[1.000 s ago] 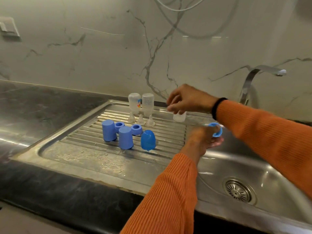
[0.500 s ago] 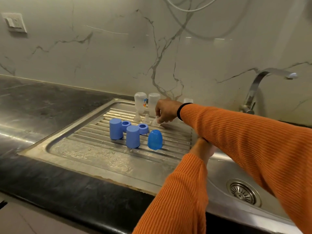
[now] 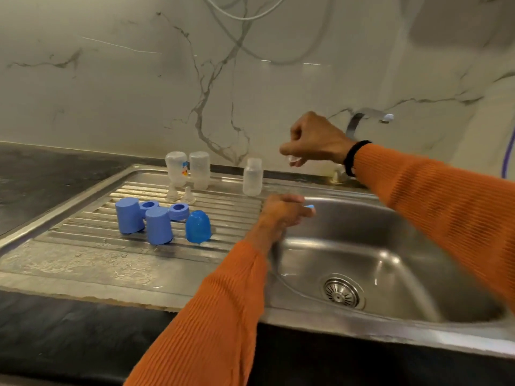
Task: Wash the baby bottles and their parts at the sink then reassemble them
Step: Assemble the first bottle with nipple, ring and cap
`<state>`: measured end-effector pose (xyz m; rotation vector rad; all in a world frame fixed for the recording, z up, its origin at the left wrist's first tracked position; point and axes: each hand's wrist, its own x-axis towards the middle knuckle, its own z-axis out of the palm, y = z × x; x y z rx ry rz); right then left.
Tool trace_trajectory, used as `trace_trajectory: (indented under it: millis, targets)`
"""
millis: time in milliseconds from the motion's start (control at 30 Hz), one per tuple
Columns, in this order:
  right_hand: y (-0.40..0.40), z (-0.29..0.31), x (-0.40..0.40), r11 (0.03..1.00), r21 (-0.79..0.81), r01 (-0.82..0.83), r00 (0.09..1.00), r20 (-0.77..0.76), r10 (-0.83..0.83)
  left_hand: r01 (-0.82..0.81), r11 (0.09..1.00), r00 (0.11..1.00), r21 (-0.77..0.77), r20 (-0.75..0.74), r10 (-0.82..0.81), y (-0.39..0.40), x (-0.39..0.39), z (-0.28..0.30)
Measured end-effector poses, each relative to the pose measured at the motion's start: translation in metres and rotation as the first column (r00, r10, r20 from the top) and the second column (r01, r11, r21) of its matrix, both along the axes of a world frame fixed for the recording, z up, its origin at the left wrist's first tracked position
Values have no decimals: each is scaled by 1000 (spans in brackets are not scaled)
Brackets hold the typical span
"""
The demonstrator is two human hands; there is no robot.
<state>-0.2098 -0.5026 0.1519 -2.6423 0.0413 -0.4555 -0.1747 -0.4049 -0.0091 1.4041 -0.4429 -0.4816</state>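
Bottles point(image 3: 252, 176), clear, stand w/ blue caps point(image 3: 157, 225) on the steel drainboard point(image 3: 83, 254) left of the sink basin; right hand point(image 3: 313, 140) raised above the basin, fingers curled pinching a clear nipple point(image 3: 294, 160); left hand point(image 3: 281, 211) lower at basin edge grips a blue ring point(image 3: 310, 207).

Drainboard point(image 3: 83, 263) fills frame centre-left, sink basin point(image 3: 390, 246) to its right, drain point(image 3: 343, 292) at basin's lower middle. Two inverted bottles point(image 3: 187, 169) at drainboard's back edge, a third bottle point(image 3: 252, 176) upright to their right. Two nipples point(image 3: 180, 194) just in front of the pair. Three caps point(image 3: 158, 222) and two rings point(image 3: 164, 208) clustered further forward. Tap point(image 3: 362, 118) behind basin, upper right.
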Motion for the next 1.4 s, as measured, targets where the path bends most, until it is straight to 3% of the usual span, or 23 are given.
trace_trajectory:
  millis: [133, 267, 333, 367, 433, 467, 500, 600, 700, 733, 767, 800, 833, 867, 900, 1000, 1067, 1133, 1167, 1233, 1267, 1333, 1400]
  targets:
    - [-58, -2, -77, 898, 441, 2, 1000, -11, 3, 112, 990, 993, -84, -19, -114, 2, -12, 26]
    - [-105, -17, -129, 510, 853, -108, 994, 89, 62, 290, 868, 924, -403, -117, -363, 6, -23, 53]
    - [-127, -51, -138, 402, 915, -23, 999, 1, 55, 310, 924, 951, -222, 92, -297, 3, -22, 45]
    - [-139, -77, -140, 569, 814, 120, 990, -145, -2, 194, 980, 909, 38, 370, -195, 1, -21, 34]
    - [-162, -134, -143, 924, 144, 355, 860, -438, -263, -275, 893, 521, 356, 836, -173, -6, -19, 10]
    - [-165, -149, -144, 913, -115, 391, 811, -426, -400, -363, 850, 422, 383, 880, -217, -10, -17, 3]
    - [-164, -152, -147, 902, -137, 409, 806, -410, -428, -359, 855, 410, 374, 886, -216, -12, -19, 0]
    - [-165, -123, -145, 851, 385, 358, 931, -208, -298, -347, 931, 382, 112, 924, 31, -16, -25, 10]
    - [-166, -96, -149, 441, 893, 83, 996, -55, -77, -375, 919, 290, -118, 927, 237, -18, -37, 22]
    - [-165, -102, -149, 356, 929, 102, 992, -120, 30, -372, 925, 283, -79, 939, 194, -17, -38, 20]
    - [-168, -115, -148, 477, 854, 205, 970, -242, 16, -367, 930, 285, 24, 955, 87, -15, -34, 16]
    - [-174, -135, -151, 796, 512, 323, 899, -428, -89, -365, 915, 309, 172, 949, -55, -13, -30, 9]
    - [-179, -148, -151, 931, 120, 344, 821, -520, -236, -367, 876, 350, 311, 919, -179, -12, -28, 3]
    - [-177, -149, -153, 917, -129, 378, 797, -459, -393, -380, 834, 391, 401, 886, -249, -11, -25, -1]
    - [-176, -145, -151, 906, -98, 411, 822, -391, -415, -385, 825, 409, 414, 878, -249, -10, -25, -2]
    - [-179, -122, -145, 707, 671, 225, 968, -68, -243, -360, 916, 409, 179, 913, -17, -17, -35, 13]
    - [-170, -106, -147, 498, 867, -24, 989, 95, -117, -331, 944, 398, 4, 907, 136, -24, -44, 24]
    - [-159, -112, -146, 386, 922, -34, 998, 9, 68, -277, 961, 472, -15, 869, 150, -25, -47, 28]
    - [-160, -124, -148, 515, 856, 45, 992, -100, 80, -248, 967, 536, 67, 841, 79, -24, -47, 26]
    - [-169, -156, -147, 923, 307, 231, 926, -359, -113, -268, 907, 557, 325, 821, -129, -20, -44, 14]
    - [-172, -163, -144, 947, 37, 319, 896, -337, -289, -328, 846, 514, 420, 831, -213, -18, -41, 7]
    - [-171, -155, -137, 899, 109, 425, 905, -83, -418, -372, 820, 515, 436, 831, -208, -16, -35, 2]
    - [-166, -141, -138, 860, 424, 285, 942, 43, -333, -267, 912, 689, 310, 724, -45, -18, -37, 7]
